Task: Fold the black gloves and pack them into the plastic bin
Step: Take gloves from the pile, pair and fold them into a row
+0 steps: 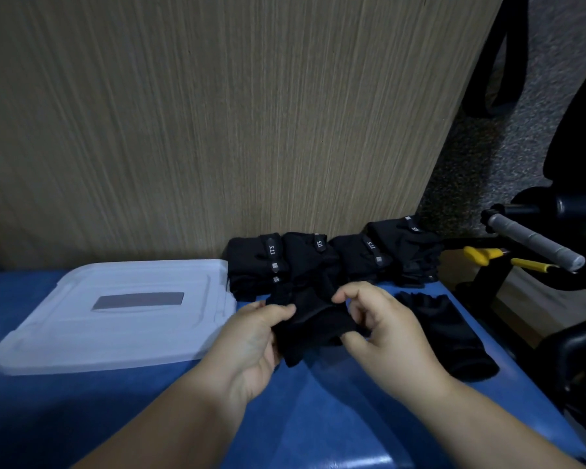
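A black glove [313,328] is bunched just above the blue surface, held by both hands. My left hand [251,340] grips its left edge with thumb and fingers. My right hand [383,330] pinches its right side, fingers curled over the top. Behind them, several folded black gloves [332,257] with white-lettered tabs lie in a row against the wooden panel. Another black glove [449,333] lies flat to the right. A translucent white plastic bin lid [82,333] with a grey label lies at the left; whether the bin sits under it is hidden.
The blue surface [318,418] ends at the right, where a black frame with a grey-wrapped handle [535,243] and yellow-handled pliers [487,255] stand close. A wooden panel [217,113] rises right behind the gloves. Grey carpet and chair legs lie beyond.
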The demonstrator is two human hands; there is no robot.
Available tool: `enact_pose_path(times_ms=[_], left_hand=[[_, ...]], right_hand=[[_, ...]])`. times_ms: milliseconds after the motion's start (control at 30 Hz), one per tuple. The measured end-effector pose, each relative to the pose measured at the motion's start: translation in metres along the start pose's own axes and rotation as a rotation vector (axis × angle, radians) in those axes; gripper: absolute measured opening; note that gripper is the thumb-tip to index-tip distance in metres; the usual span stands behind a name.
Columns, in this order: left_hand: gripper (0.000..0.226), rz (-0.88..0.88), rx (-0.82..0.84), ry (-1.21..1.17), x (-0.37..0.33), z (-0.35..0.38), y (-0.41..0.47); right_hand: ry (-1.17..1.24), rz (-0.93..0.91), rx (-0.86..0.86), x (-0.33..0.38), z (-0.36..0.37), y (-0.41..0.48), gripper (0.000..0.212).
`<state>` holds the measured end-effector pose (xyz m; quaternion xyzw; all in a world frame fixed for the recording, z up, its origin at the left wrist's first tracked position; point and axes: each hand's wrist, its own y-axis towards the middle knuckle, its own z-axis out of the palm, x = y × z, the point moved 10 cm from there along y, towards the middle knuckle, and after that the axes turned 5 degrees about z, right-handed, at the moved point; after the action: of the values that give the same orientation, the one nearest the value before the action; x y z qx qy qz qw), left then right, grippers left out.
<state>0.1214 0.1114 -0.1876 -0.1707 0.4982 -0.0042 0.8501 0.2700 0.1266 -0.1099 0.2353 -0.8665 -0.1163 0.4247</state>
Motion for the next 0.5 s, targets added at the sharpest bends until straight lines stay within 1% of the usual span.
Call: enact_pose_path(times_ms=[100,167,200,233,267,367,400,433,500], left_hand=[[0.036,0.07,-0.045,-0.023,-0.005,-0.006,0.003],[0.047,0.105,-0.079,-0.024,-0.008,-0.009,0.004],[0.051,0.118,-0.093,-0.021,-0.009,-0.01,0.004],[0.056,0.129,-0.101,-0.023,-0.01,-0.011,0.004],[0.06,0.139,-0.1,-0.024,-0.012,-0.01,0.003],[0.068,0.148,-0.045,-0.014,-0.014,-0.002,-0.001],[0.069,0.152,-0.015,-0.001,-0.013,0.001,-0.003],[0.07,0.157,0.027,0.02,-0.013,0.006,-0.005],[0.072,0.16,0.12,0.058,-0.01,0.016,-0.009]], right_hand=[[-0.14,-0.004,0.004,0.004,-0.001,-0.001,0.047],[-0.162,0.005,0.095,0.002,0.008,-0.002,0.038],[-0.127,0.038,0.156,-0.002,0.013,-0.003,0.03],[-0.05,0.096,0.214,-0.006,0.016,-0.004,0.026],[0.054,0.165,0.254,-0.011,0.019,-0.006,0.03],[0.34,0.404,0.263,-0.026,0.022,-0.009,0.062],[0.42,0.483,0.247,-0.032,0.024,-0.01,0.064],[0.502,0.553,0.22,-0.038,0.026,-0.011,0.059],[0.595,0.62,0.141,-0.048,0.024,-0.011,0.039]])
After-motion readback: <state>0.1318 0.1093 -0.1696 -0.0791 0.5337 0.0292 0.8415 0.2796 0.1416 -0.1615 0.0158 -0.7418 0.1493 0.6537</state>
